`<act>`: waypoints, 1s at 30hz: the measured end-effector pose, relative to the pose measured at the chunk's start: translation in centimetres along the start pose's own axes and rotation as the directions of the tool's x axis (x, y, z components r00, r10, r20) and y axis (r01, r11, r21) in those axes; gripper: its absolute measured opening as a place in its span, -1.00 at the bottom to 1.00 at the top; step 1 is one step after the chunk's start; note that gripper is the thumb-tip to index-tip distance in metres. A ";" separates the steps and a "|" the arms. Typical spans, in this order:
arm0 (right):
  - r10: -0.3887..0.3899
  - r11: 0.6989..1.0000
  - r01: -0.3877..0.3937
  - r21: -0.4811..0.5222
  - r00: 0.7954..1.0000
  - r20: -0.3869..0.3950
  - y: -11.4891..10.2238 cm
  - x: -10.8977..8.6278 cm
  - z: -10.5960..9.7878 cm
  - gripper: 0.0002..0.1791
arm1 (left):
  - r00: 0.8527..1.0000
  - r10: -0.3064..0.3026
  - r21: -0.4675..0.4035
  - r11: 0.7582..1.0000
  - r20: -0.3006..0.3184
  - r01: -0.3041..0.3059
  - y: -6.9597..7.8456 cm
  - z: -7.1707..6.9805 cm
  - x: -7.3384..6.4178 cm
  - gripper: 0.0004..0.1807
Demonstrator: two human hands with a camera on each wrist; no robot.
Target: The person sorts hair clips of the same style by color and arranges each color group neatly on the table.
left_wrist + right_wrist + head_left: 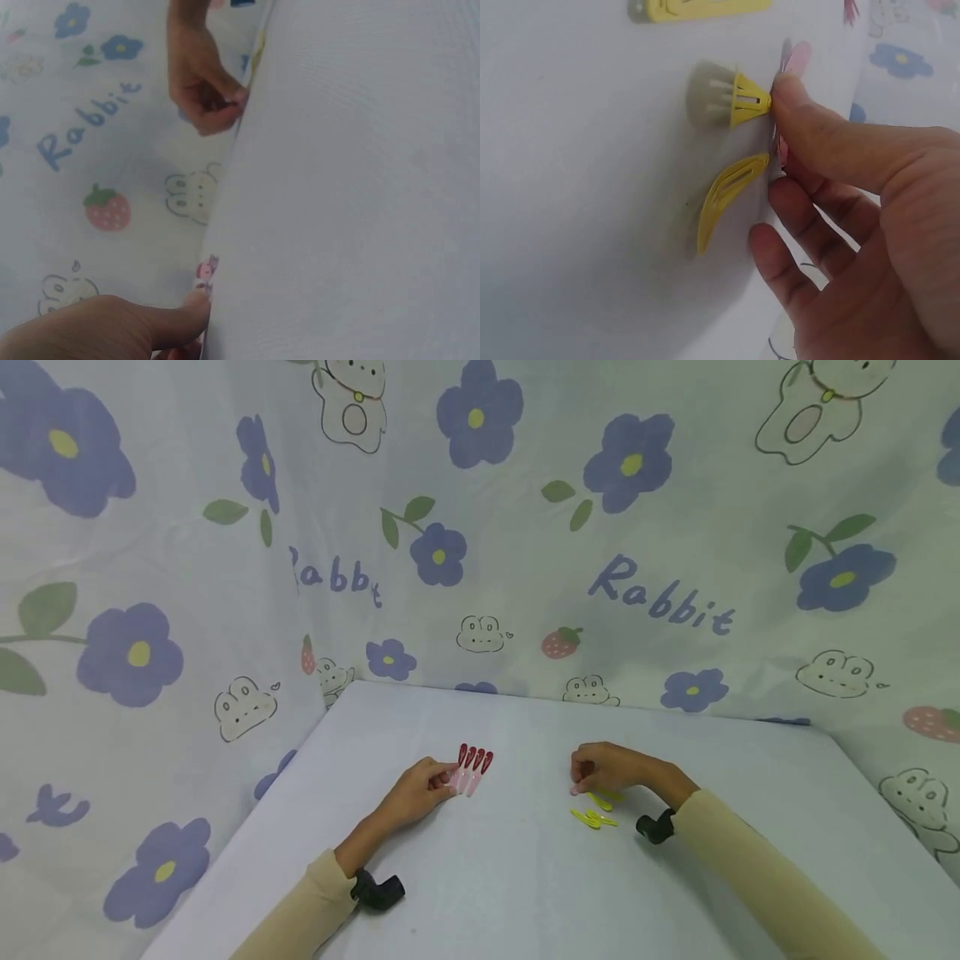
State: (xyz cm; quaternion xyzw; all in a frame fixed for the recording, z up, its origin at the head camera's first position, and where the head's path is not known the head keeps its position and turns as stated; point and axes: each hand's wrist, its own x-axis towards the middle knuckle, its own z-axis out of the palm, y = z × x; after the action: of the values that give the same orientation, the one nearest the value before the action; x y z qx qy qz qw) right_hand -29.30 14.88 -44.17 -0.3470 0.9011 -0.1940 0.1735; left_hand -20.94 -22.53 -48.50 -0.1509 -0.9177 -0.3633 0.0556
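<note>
Several red snap hair clips (pixel 476 758) stand side by side on the white table, with pink snap hair clips (pixel 473 784) in a row just below them. At the left end of that pink row my left hand (pixel 415 792) pinches a clip between thumb and fingers. My right hand (pixel 609 766) holds another pink hair clip (pixel 799 57) between thumb and forefinger, its other fingers loosely bent. Close under this hand lie yellow snap hair clips (pixel 731 191). In the left wrist view, the left thumb (pixel 180 319) hides much of the pink clip.
More yellow hair clips (pixel 595 818) lie on the table (pixel 480 893), nearer me than the right hand. Black wrist cameras (pixel 378 891) sit on both wrists. A flower-and-rabbit patterned curtain (pixel 517 552) stands along the table's back and sides.
</note>
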 end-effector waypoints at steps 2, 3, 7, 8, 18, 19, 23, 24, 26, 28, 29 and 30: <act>0.003 1.000 -0.003 -0.017 1.000 0.013 -0.2 0.0 -0.2 -0.83 | 1.000 0.008 -0.005 1.000 -0.004 -0.008 0.1 0.0 0.0 -0.57; -0.001 1.000 0.001 -0.025 1.000 0.018 -0.2 0.1 -0.2 -0.82 | 1.000 0.009 -0.010 1.000 -0.006 -0.009 0.1 0.0 0.0 -0.57; 0.000 0.999 0.002 -0.036 0.999 0.048 -0.5 0.3 -0.5 -0.82 | 1.000 0.008 -0.015 1.000 -0.003 -0.008 0.1 0.0 0.0 -0.56; -0.005 0.999 0.007 -0.032 0.999 0.054 -0.5 0.3 -0.5 -0.83 | 1.000 0.008 -0.015 1.000 -0.002 -0.008 0.1 0.0 0.0 -0.56; -0.085 0.993 0.090 0.072 0.994 -0.071 -0.9 1.2 -0.9 -0.94 | 0.999 0.042 -0.003 0.999 -0.002 -0.042 0.1 -0.2 0.5 -0.57; -0.094 0.990 0.101 0.101 0.993 -0.077 -1.1 1.3 -0.9 -0.90 | 0.999 0.037 -0.001 0.999 0.004 -0.037 0.1 -0.2 0.5 -0.57; -0.089 0.971 0.110 0.214 0.991 -0.102 -1.8 1.4 -0.9 -0.80 | 1.000 0.019 0.000 1.000 0.020 -0.019 0.0 -0.2 0.3 -0.56; -0.084 0.964 0.109 0.244 0.990 -0.112 -2.0 1.4 -0.9 -0.77 | 1.000 0.016 -0.004 1.000 0.021 -0.016 -0.1 -0.1 0.3 -0.56; -0.079 0.949 0.117 0.293 0.987 -0.138 -2.3 1.3 -0.7 -0.72 | 1.000 0.009 -0.007 1.000 0.017 -0.009 -0.1 -0.1 0.2 -0.56; -0.076 0.931 0.124 0.344 0.986 -0.150 -2.7 1.3 -0.5 -0.67 | 1.000 -0.005 -0.009 1.000 0.016 0.005 -0.2 -0.1 0.2 -0.56; -0.080 0.920 0.132 0.370 0.985 -0.152 -2.9 1.2 -0.3 -0.65 | 1.000 -0.012 -0.010 1.000 0.018 0.012 -0.2 -0.1 0.2 -0.56; -0.084 0.910 0.137 0.391 0.985 -0.150 -3.0 1.2 -0.2 -0.63 | 1.000 -0.015 -0.012 1.000 0.020 0.015 -0.2 -0.1 0.1 -0.56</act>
State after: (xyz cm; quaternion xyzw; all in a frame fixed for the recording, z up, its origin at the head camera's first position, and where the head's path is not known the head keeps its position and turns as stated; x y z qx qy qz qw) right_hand -28.52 12.02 -42.83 -0.3414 0.8305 -0.4058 0.1704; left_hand -21.09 -22.71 -48.56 -0.1478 -0.9170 -0.3680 0.0429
